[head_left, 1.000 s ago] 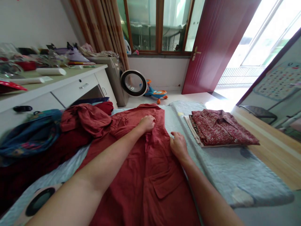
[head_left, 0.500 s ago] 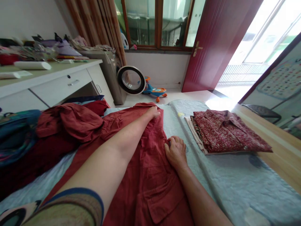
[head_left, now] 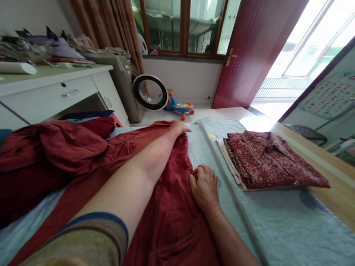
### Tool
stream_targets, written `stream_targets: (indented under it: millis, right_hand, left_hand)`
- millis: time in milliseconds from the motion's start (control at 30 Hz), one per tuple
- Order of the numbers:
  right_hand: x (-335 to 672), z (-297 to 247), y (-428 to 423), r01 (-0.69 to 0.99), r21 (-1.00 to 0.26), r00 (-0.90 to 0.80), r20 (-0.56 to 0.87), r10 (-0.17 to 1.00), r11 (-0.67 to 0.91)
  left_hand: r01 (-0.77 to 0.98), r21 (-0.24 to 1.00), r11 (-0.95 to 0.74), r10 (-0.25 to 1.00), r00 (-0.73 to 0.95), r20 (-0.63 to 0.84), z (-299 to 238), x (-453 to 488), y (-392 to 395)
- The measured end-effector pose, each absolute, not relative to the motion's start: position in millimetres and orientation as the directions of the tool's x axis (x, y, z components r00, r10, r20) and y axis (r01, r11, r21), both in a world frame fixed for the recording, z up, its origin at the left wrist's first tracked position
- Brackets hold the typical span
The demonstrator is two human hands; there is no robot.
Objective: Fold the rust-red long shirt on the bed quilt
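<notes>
A rust-red shirt (head_left: 169, 207) lies spread flat on a pale blue quilted bed cover (head_left: 266, 225). My left hand (head_left: 179, 128) reaches to the shirt's far end, fingers curled onto the cloth near the collar. My right hand (head_left: 204, 184) rests at the shirt's right edge, fingers bent and pinching the fabric there. Both forearms stretch across the garment.
A folded red floral shirt (head_left: 266, 157) sits on a stack at the right. A heap of dark red clothes (head_left: 47, 147) lies at the left. Beyond stand a white desk (head_left: 50, 92), a washing machine (head_left: 133, 88), a toy car (head_left: 179, 107) and a red door (head_left: 255, 48).
My left hand has slid from the shirt's middle up to its far end. My right hand shifted slightly nearer along the right edge. The view moved closer and left.
</notes>
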State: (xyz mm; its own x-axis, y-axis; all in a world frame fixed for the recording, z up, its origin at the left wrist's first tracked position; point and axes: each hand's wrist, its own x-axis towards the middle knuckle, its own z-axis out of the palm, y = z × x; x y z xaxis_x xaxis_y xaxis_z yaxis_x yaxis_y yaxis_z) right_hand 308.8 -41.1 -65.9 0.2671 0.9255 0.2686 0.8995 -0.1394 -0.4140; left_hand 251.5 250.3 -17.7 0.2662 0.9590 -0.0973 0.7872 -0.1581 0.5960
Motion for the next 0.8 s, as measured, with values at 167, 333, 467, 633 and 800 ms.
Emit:
stream_targets:
  millis: [167,333,467,633,800]
  right_hand:
    - [308,-66,-41,0.887,-0.442,0.280,0.285,0.917,-0.134]
    - [307,-63,-41,0.878,-0.450,0.313,0.279,0.908,-0.164]
    - [307,-64,-41,0.871,-0.456,0.335,0.279,0.900,-0.182]
    - [309,-67,-40,0.872,-0.455,0.339,0.297,0.893,-0.180]
    - [310,-69,-39,0.866,-0.458,0.367,0.314,0.876,-0.199]
  left_hand:
    - [0.707,0.707,-0.030,0.940,0.260,-0.220,-15,251,261]
    - [0.585,0.809,0.061,0.914,0.293,-0.281,-11,237,260]
    - [0.470,0.880,0.074,0.903,0.344,-0.259,-19,229,254]
    - [0.390,0.920,-0.032,0.941,0.321,-0.103,-32,237,253]
    - [0.463,0.868,-0.180,0.961,0.270,0.056,-41,247,259]
